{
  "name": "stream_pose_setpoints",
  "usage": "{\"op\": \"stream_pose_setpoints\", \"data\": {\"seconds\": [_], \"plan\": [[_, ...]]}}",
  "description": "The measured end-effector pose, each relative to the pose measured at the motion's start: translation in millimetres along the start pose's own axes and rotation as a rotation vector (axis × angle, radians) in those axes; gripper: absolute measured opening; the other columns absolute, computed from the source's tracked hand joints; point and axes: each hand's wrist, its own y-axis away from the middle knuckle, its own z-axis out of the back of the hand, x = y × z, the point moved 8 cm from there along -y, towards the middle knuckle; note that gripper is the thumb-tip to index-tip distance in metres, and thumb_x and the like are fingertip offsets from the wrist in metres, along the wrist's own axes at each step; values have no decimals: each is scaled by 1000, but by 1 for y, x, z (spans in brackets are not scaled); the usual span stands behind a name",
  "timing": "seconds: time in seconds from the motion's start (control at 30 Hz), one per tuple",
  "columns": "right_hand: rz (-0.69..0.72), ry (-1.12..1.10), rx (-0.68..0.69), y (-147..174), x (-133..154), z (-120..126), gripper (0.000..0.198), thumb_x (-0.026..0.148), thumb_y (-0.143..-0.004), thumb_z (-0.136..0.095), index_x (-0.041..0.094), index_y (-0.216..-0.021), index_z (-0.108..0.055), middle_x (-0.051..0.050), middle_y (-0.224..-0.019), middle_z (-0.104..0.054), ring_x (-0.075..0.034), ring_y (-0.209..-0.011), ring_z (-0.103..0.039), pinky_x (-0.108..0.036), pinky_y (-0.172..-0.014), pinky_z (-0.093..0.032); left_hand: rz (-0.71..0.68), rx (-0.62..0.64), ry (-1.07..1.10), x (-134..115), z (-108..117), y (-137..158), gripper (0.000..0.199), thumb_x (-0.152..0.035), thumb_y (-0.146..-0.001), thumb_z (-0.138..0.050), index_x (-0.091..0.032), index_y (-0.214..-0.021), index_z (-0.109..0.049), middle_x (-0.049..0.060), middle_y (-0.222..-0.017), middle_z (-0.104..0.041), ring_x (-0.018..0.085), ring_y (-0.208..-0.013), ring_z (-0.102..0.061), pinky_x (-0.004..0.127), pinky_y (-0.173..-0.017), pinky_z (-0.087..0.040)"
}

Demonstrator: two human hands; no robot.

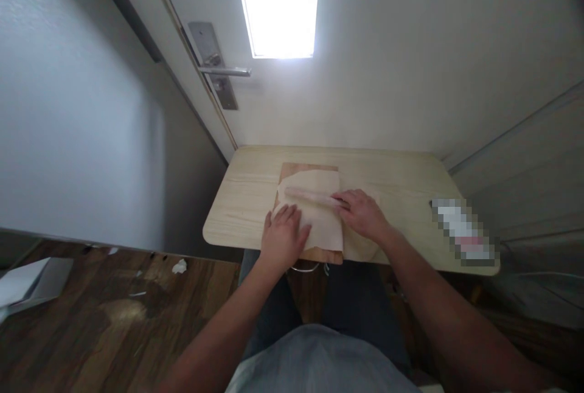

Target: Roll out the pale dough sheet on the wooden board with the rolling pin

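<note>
A wooden board (310, 167) lies on the small pale table at its near middle, with a cream-coloured sheet (326, 232) spread over most of it. My left hand (283, 232) rests flat on the sheet's left part, fingers stretched and thumb apart. In my right hand (362, 213), closed fingers grip one end of a long, narrow, pale tool (310, 195). It reaches leftward across the sheet, just beyond my left fingertips. Blur hides its exact kind. Another pale piece (365, 248) shows beside the board, beneath my right wrist.
The table (241, 198) stands against a white door with a metal handle (225, 71). A blurred-out flat item (463, 229) lies at the table's right end. To the left are a large white panel (82, 137), scraps (179, 266) and a white box (36, 283) on the wooden floor.
</note>
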Motion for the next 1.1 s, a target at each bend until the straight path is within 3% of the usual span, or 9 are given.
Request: {"op": "stream_pose_setpoints", "data": {"seconds": [0.07, 0.13, 0.2, 0.33, 0.47, 0.63, 1.1], "plan": [[1, 36, 14, -2, -2, 1, 33, 32, -94, -57, 23, -123, -70, -8, -118, -69, -26, -112, -56, -38, -100, -42, 66, -107, 61, 19, 14, -13, 39, -43, -103, -40, -25, -128, -64, 6, -140, -64, 22, -133, -53, 44, -119, -36], [-40, 59, -10, -1, -2, 2, 33, 34, -96, -55, 26, -124, -70, -9, -119, -68, -26, -114, -55, -38, -99, -41, 124, -225, 101, 35, 26, -34, 40, -38, -104, -37, -22, -131, -62, 8, -140, -62, 22, -132, -53, 40, -116, -40], [-93, 70, -58, 3, 1, 1, 34, 36, -97, -54, 27, -126, -70, -9, -123, -67, -26, -115, -54, -38, -100, -41, 126, -257, 98, 42, 27, -60, 42, -36, -105, -33, -20, -134, -59, 9, -142, -60, 22, -133, -52, 40, -116, -39], [-186, 111, -156, 12, 13, -5, 39, 43, -102, -46, 28, -131, -66, -8, -137, -61, -28, -125, -50, -45, -108, -34, 97, -126, 15, 40, 7, -107, 47, -37, -105, -33, -21, -145, -50, 9, -153, -51, 24, -140, -44, 44, -118, -35], [-242, 206, -210, 10, 19, -8, 47, 43, -106, -34, 27, -146, -53, -10, -152, -50, -33, -140, -37, -57, -115, -20, 113, -37, -52, 40, -9, -124, 50, -39, -105, -29, -26, -151, -43, 6, -159, -43, 27, -146, -37, 56, -119, -31], [-276, 245, -191, -9, 12, -8, 53, 49, -105, -31, 25, -150, -47, -11, -158, -43, -35, -144, -32, -63, -116, -12, 114, -29, -72, 40, -11, -137, 49, -40, -105, -27, -29, -150, -45, 6, -160, -42, 27, -147, -35, 59, -120, -28], [-323, 285, -191, -69, -15, -3, 51, 47, -106, -27, 29, -145, -54, -9, -154, -48, -37, -140, -38, -69, -114, -15, 105, -98, -55, 35, -8, -191, 44, -35, -106, -27, -27, -141, -52, 9, -148, -54, 27, -136, -47, 57, -117, -30]]}}
